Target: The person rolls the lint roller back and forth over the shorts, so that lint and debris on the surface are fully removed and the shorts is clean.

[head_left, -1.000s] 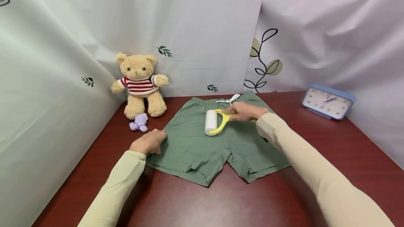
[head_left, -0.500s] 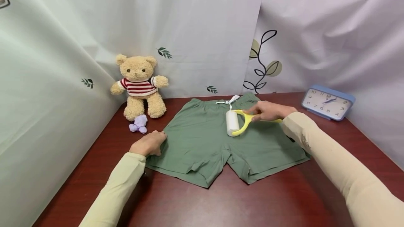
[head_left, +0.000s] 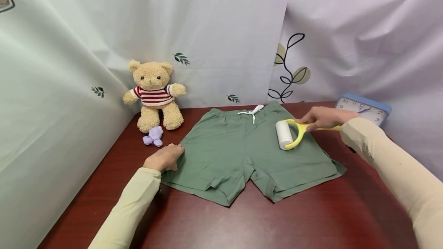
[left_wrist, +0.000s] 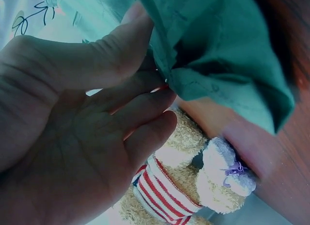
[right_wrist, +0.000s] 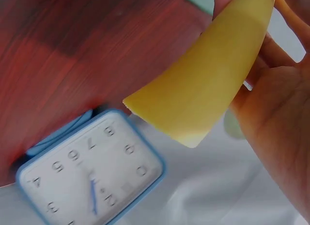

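Green shorts (head_left: 221, 145) lie spread on the dark red table, waistband toward the back and white drawstring (head_left: 255, 110) tied at the middle. My right hand (head_left: 322, 117) grips the yellow handle of a lint roller, whose white roll (head_left: 284, 135) lies on the right leg of the shorts. In the right wrist view, the flared end of the yellow handle (right_wrist: 193, 84) juts out past the palm. At the outer edge of the other leg, my left hand (head_left: 164, 158) pinches the cloth; the left wrist view has the green fabric (left_wrist: 213, 55) between thumb and fingertips.
A teddy bear (head_left: 152, 95) in a striped top sits at the back left, with a small purple plush toy (head_left: 154, 136) at its feet. A blue alarm clock (head_left: 368, 107) stands at the back right, partly behind the right forearm. Printed curtains (head_left: 225, 41) hang behind the table.
My right hand has moved the lint roller rightward across the shorts, from left of the middle onto the right leg. The left hand has stayed at the outer edge.
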The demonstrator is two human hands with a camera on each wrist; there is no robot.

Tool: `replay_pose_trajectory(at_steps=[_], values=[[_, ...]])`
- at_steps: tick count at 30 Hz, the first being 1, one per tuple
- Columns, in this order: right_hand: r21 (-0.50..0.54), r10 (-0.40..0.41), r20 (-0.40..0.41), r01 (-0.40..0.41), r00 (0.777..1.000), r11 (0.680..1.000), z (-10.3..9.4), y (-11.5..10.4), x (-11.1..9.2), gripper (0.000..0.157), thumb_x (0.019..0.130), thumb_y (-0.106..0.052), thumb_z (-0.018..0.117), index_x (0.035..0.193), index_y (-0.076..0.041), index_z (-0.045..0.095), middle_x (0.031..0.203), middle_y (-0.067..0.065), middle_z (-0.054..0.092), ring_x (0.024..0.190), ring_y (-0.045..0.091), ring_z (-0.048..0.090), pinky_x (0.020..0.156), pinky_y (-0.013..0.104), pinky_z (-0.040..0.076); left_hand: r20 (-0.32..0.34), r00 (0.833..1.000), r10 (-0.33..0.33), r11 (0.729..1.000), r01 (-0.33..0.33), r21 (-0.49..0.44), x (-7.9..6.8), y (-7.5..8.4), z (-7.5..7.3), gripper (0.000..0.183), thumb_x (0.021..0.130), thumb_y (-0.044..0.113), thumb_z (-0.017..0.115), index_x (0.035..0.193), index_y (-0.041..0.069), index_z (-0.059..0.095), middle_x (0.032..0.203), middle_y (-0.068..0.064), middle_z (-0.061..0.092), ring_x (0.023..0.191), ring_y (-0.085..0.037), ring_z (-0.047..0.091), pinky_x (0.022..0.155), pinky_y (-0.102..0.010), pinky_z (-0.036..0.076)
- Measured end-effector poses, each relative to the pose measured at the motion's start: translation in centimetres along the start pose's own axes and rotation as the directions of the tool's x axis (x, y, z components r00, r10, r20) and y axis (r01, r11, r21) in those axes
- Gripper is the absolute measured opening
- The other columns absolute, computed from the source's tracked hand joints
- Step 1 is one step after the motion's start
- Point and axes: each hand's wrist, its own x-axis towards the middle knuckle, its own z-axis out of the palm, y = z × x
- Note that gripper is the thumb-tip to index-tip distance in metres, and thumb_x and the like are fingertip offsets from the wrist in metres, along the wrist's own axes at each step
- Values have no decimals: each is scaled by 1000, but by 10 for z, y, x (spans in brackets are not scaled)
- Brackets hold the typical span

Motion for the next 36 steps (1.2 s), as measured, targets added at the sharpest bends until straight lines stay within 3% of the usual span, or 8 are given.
replay_pose_trajectory(at_steps=[4, 11, 14, 18, 20, 28, 33, 36], values=[[19, 28, 6, -28, 1000, 999, -1, 11, -11, 55, 94, -19, 69, 144, -2, 51, 85, 8, 73, 61, 11, 40, 62, 25, 40, 12, 1000, -11, 1000, 11, -8, 1, 1, 0, 34, 83, 1, 78, 114, -2, 63, 120, -23, 65, 108, -33, 59, 85, -41, 52], [46, 81, 24, -82, 996, 996, -2, 30, -34, 56, 94, -19, 69, 144, -2, 51, 76, 2, 64, 55, 5, 34, 57, 20, 37, 14, 1000, -7, 1000, 8, -9, 2, 0, 2, 36, 83, 1, 78, 115, -1, 63, 121, -22, 65, 110, -33, 59, 85, -41, 52], [41, 84, 18, -85, 996, 996, -3, 37, -44, 56, 94, -18, 69, 144, -2, 51, 100, 15, 74, 54, 5, 32, 56, 20, 37, 18, 1000, -4, 1000, 4, -8, 3, 0, 3, 38, 83, 2, 78, 117, -2, 63, 123, -23, 64, 112, -34, 60, 86, -41, 52], [49, 98, 25, -100, 995, 994, -5, 41, -53, 57, 94, -15, 69, 145, 0, 50, 86, 15, 70, 50, 4, 28, 53, 19, 36, 28, 1000, -1, 1000, 1, -5, 2, -2, 2, 44, 83, 4, 79, 123, -4, 61, 125, -23, 64, 114, -35, 59, 89, -42, 52], [49, 112, 23, -113, 993, 992, -7, 41, -55, 55, 94, -12, 68, 145, 0, 51, 66, 2, 57, 47, 4, 26, 51, 19, 35, 25, 1000, 8, 1000, -8, -8, 1, -5, 2, 52, 83, 6, 80, 130, -5, 59, 130, -24, 62, 119, -38, 58, 94, -44, 52], [-49, 88, -90, -92, 992, 995, -10, 37, -57, 45, 92, -11, 71, 136, -4, 63, 84, 0, 65, 59, 7, 40, 56, 23, 37, -46, 998, 45, 992, -50, -117, -15, -24, 8, 68, 85, 12, 79, 144, -4, 50, 152, -30, 45, 140, -49, 43, 112, -57, 41], [-45, 80, -98, -85, 992, 995, -16, 34, -59, 46, 90, -8, 72, 135, -6, 64, 67, -2, 56, 52, 4, 37, 54, 21, 37, -84, 994, 68, 988, -79, -132, -27, -25, 15, 63, 86, 14, 79, 142, -2, 55, 151, -28, 47, 137, -50, 46, 109, -59, 43], [-66, 45, -126, -54, 991, 996, -23, 25, -61, 47, 89, -9, 73, 135, -9, 65, 82, 5, 72, 65, 6, 58, 60, 21, 46, -102, 993, 65, 986, -79, -144, -34, -24, 20, 60, 87, 15, 77, 140, -2, 56, 149, -27, 50, 135, -48, 49, 108, -57, 44]])
